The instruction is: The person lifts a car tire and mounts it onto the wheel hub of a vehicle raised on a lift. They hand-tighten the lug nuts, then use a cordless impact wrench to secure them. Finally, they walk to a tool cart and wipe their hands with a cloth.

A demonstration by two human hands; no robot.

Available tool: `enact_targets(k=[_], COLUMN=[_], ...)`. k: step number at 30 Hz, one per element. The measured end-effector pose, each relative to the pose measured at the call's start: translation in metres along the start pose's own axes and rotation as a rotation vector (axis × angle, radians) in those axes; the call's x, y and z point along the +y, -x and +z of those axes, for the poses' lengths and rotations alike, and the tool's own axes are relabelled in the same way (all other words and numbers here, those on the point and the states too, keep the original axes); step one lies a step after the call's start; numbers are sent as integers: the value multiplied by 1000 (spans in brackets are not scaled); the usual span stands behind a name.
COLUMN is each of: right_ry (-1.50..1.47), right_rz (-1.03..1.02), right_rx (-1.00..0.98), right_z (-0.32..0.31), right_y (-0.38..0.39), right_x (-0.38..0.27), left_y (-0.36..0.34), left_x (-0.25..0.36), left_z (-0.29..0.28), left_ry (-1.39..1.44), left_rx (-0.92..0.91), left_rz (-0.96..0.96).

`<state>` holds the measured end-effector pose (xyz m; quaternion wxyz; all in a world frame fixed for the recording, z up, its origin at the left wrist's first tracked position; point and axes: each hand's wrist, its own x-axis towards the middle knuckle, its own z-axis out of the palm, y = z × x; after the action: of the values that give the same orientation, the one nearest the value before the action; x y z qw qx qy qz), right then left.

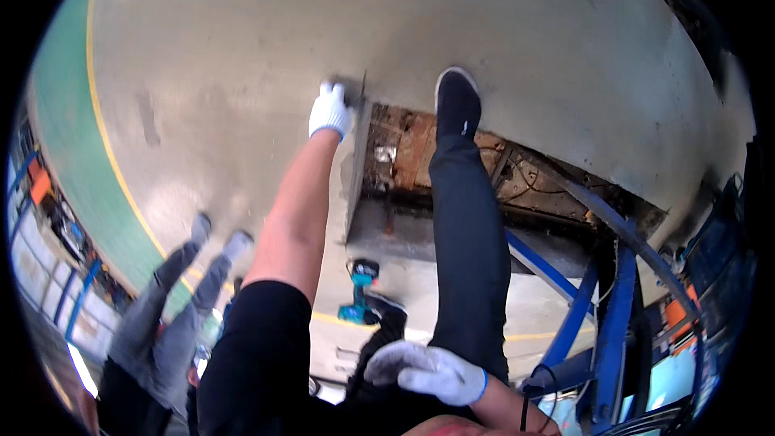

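My left hand (328,111), in a white knit glove, reaches down at the floor (242,64) beside the upper-left corner of a recessed pit (404,157), its visible fingers extended and slightly apart. The pit holds rusty plates and dark cables. My right hand (424,371), also gloved, is low by my dark-trousered thigh, its fingers loosely spread and slightly bent. My shoe (458,101) is at the pit's upper edge. A teal cordless power tool (359,299) lies on the floor below the pit, beside another dark shoe.
A blue steel frame (613,315) with a dark bar and cables crosses the pit's right side. Another person's grey-trousered legs (169,331) are at lower left. A green floor strip with a yellow line (69,113) runs along the left, beside racks of materials.
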<state>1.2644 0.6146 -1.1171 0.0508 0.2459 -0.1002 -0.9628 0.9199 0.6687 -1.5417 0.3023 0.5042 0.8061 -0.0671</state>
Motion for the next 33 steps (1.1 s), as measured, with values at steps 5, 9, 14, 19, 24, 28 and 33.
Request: enact_targets(k=[5, 9, 14, 19, 24, 28, 33], right_ry=[-25, 107, 260, 414, 624, 915, 1057], right_rz=[-64, -136, -104, 103, 195, 9, 186], right_rx=[87, 217, 390, 435, 449, 661, 691], right_z=[15, 23, 18, -10, 14, 25, 37], right_y=[-9, -48, -89, -133, -163, -157, -68], right_x=[-18, 6, 71, 148, 189, 259, 487], left_y=[79, 247, 490, 690, 791, 860, 999], left_x=[17, 7, 12, -3, -49, -128, -194], left_z=[7, 3, -40, -36, -20, -9, 36], left_ry=[222, 558, 876, 1169, 1276, 1171, 1508], left_rx=[-70, -103, -105, -175, 38, 399, 236], left_rz=[-77, -157, -273, -541, -568, -309, -163])
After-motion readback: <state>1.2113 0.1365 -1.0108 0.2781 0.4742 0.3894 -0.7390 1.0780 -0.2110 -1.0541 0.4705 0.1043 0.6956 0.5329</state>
